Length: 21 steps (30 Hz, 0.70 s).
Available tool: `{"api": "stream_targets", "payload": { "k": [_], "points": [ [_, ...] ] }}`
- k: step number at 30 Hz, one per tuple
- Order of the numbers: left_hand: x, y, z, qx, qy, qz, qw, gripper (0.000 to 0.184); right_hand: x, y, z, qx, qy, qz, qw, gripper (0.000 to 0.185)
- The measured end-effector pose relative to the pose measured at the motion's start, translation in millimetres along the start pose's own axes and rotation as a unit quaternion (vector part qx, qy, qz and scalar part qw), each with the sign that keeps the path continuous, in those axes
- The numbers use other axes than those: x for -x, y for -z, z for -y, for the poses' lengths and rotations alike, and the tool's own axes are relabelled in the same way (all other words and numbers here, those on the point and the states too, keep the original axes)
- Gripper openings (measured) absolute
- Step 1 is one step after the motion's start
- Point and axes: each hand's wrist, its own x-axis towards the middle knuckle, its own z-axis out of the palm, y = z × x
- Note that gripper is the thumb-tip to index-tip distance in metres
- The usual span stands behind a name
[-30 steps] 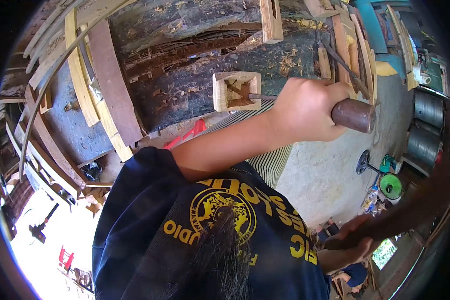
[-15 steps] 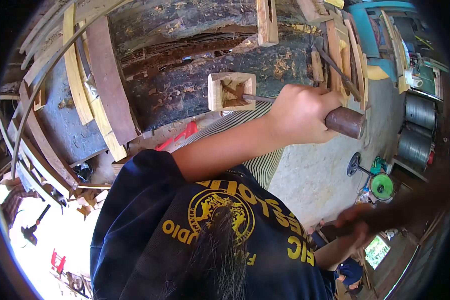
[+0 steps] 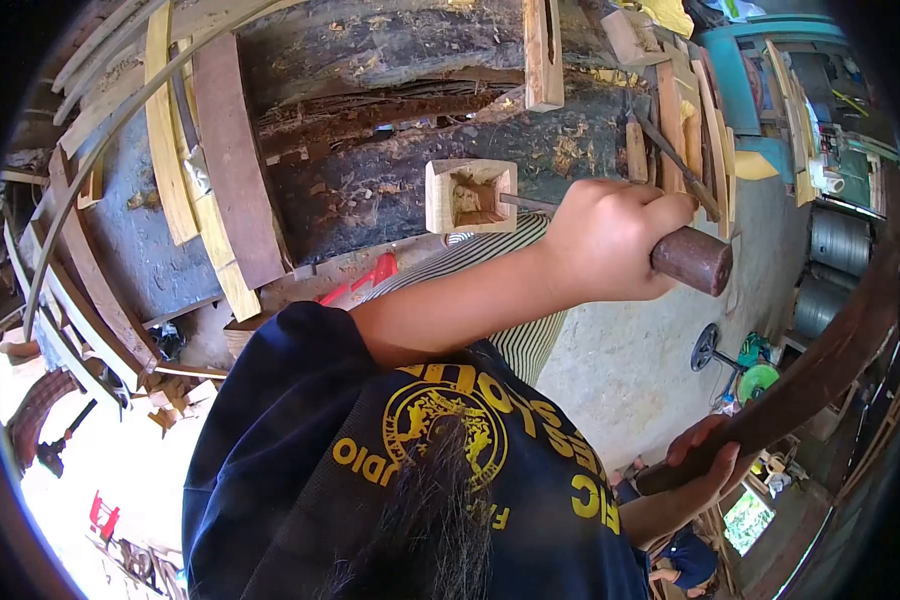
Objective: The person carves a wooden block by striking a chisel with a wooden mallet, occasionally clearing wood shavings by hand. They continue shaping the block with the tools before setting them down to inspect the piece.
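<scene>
Locate the chisel point(image 3: 692, 261) inside the closed fingers of the left hand point(image 3: 615, 240). Trace its long axis across the view: blade toward the hollowed wooden block point(image 3: 475, 200) at left, butt end of the handle pointing right and slightly down. Find the wooden club point(image 3: 820, 380) below and right of that butt, well apart, slanting up to the right. Note the right hand point(image 3: 712, 480) wrapped round its lower end. Treat the left hand as nearer the block. Compare with half a second earlier: club slanting more steeply, outline sharper; left-hand grip apparently unchanged
</scene>
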Motion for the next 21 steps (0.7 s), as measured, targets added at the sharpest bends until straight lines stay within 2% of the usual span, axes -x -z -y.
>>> {"api": "stream_targets", "payload": {
  "k": [5, 15, 17, 21],
  "points": [
    [4, -2, 11, -0.019, 0.003, -0.023, 1.000, 0.027, -3, -2, -3, 0.028, -0.021, 0.018, 0.999, 0.071],
    [-2, 2, 6, -0.015, 0.036, 0.010, 0.999, 0.027, -14, 5, 0, 0.020, -0.009, 0.042, 0.999, 0.073],
    [-2, 1, 7, -0.014, 0.037, 0.011, 0.999, 0.027, -9, -12, 7, 0.067, 0.034, -0.045, 0.996, 0.072],
    [-2, -1, 6, -0.016, 0.031, 0.012, 0.999, 0.026, -11, -11, 5, 0.076, 0.063, -0.070, 0.993, 0.071]
  ]
}}
